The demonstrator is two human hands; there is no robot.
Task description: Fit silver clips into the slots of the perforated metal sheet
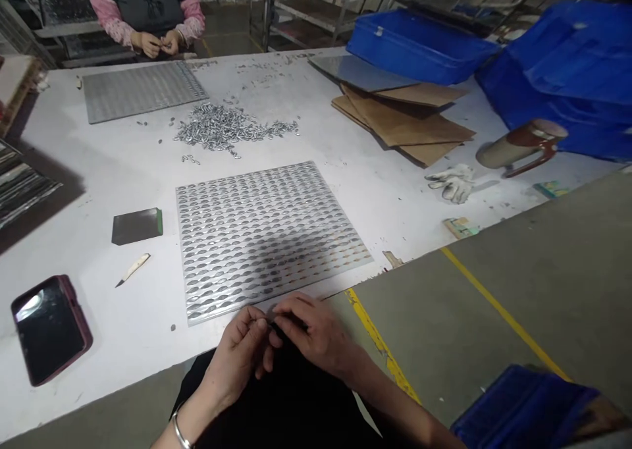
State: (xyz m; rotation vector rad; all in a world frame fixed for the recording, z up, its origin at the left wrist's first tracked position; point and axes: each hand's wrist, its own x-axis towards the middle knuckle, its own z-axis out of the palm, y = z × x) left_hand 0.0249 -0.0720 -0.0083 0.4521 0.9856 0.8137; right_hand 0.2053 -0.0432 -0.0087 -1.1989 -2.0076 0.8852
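Note:
My left hand (241,353) is closed in a pinch at the table's near edge, over my lap. Its fingertips meet those of my right hand (318,336), which is also closed with bent fingers. Whatever sits between them is tiny, dark and mostly hidden. Just beyond lies a flat sheet (365,255) covered in rows of small silvery leaf-shaped pieces; toward its near right corner some spots look brownish. Behind it is a loose heap of the same metal pieces (217,128). To the left lie a dark flat plate with a green edge (137,226) and a pale-handled pointed tool (133,269).
A phone (52,330) lies at the near left. At right are cardboard sheets (405,120), gloves (451,182), a mug on its side (521,144) and blue crates (415,44). Across the table, a person's hands (157,43) work near another sheet (141,90).

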